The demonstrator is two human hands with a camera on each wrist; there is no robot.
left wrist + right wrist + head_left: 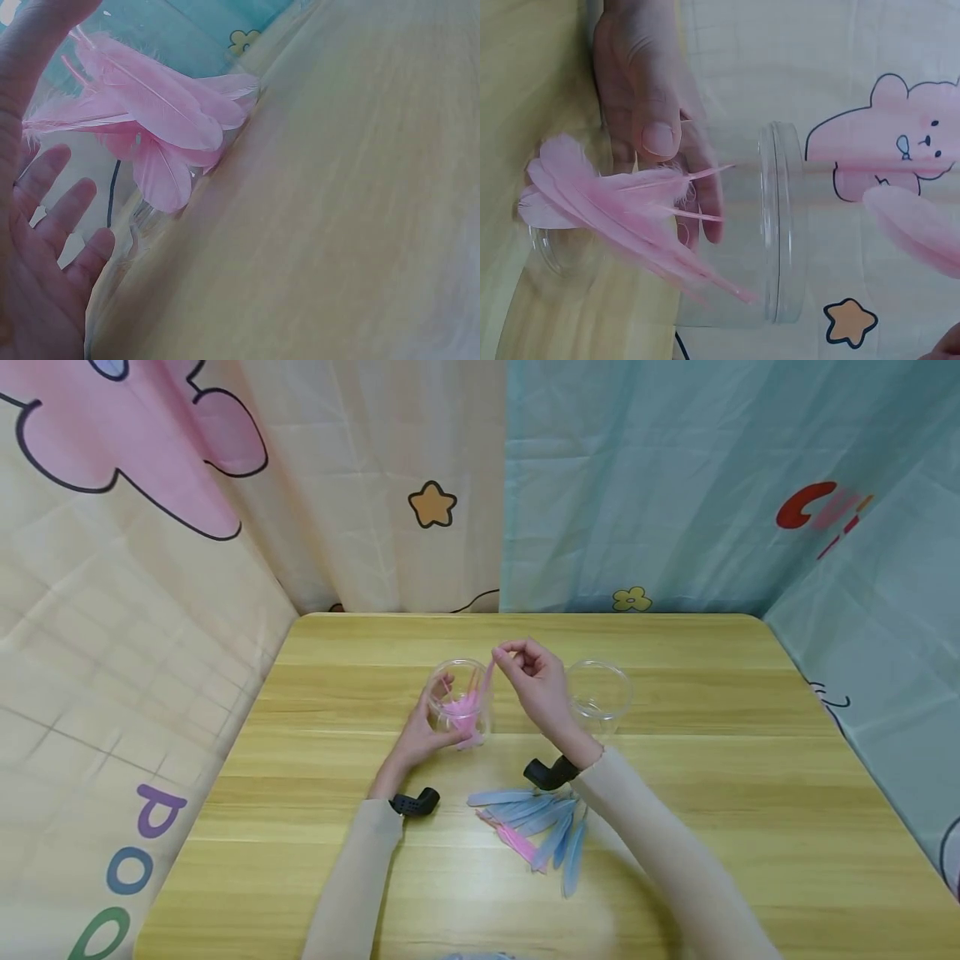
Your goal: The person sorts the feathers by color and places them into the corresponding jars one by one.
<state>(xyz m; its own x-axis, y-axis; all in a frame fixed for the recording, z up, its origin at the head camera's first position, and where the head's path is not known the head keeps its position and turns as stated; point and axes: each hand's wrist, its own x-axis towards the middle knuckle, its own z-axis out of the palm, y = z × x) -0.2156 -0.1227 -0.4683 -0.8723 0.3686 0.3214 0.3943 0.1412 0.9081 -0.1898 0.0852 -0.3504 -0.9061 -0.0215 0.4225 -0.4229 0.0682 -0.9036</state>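
Note:
My left hand (420, 737) grips a clear plastic jar (778, 225) around its side, thumb at the front and fingers behind. Several pink feathers (622, 202) stand inside the jar, vanes down and quills up. Just right of the jar's rim, my right hand (538, 687) pinches a pink feather (919, 229) between thumb and fingertips. That feather hangs downward and overlaps the rim in the head view. In the left wrist view, the left fingers spread along the clear wall beside the pink feathers.
A second clear jar (627, 693) stands to the right, behind the right wrist. Blue feathers (551, 817) lie fanned on the wooden table (750, 827) nearer the body, with some pink (517, 841) among them. Printed curtains (360, 527) hang behind the table.

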